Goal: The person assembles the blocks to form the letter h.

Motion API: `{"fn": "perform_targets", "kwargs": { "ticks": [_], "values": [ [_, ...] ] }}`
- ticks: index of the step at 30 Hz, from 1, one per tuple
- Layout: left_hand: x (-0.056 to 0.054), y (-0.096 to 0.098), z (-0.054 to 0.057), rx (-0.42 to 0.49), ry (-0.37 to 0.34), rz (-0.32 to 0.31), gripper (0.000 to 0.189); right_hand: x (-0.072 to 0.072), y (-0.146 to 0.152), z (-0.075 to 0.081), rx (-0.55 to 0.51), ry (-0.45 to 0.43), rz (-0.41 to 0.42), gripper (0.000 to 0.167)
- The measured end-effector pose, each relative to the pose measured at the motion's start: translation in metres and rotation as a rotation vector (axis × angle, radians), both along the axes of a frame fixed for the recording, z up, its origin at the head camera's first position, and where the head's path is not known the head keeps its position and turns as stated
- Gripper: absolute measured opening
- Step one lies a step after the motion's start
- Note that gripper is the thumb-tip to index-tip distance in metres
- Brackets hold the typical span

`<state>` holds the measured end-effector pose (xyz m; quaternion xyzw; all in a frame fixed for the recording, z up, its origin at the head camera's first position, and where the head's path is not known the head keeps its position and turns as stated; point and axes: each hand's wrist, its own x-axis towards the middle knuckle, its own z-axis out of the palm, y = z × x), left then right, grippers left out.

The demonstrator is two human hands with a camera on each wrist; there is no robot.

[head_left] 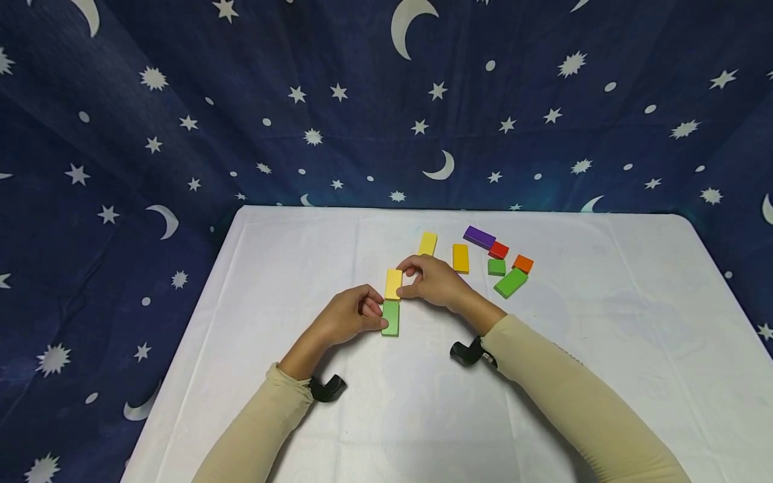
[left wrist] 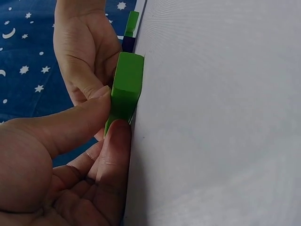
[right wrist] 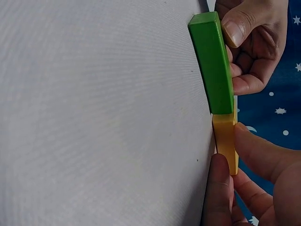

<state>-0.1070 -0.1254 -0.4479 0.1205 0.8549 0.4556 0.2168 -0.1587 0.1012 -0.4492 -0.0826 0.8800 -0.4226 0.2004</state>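
Observation:
A light green rectangular block (head_left: 390, 320) lies flat on the white-covered table, end to end with a yellow block (head_left: 394, 283) just beyond it. My left hand (head_left: 347, 314) pinches the green block from its left side, thumb on top and a finger low at the edge, as the left wrist view shows. On the yellow block, my right hand (head_left: 439, 282) has its thumb and fingers at the right side and far end. From the right wrist view, the green block (right wrist: 212, 63) meets the yellow block (right wrist: 225, 141) in one line, between the two hands.
Beyond my right hand lie another yellow block (head_left: 428, 243) and an amber block (head_left: 461, 257). Farther right are purple (head_left: 480, 237), red (head_left: 498, 250), orange (head_left: 523, 263), small green (head_left: 496, 267) and longer green (head_left: 510, 283) blocks. A starry dark blue cloth (head_left: 362, 100) hangs behind the table.

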Motion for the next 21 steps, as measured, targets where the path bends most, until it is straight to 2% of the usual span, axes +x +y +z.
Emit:
{"fn": "perform_targets", "kwargs": {
  "ticks": [21],
  "values": [
    [0.0006,0.0,0.0013,-0.006,-0.011,0.006,0.035,0.0013,0.001,0.0024,0.0,0.009,0.029,0.044]
  ]
}}
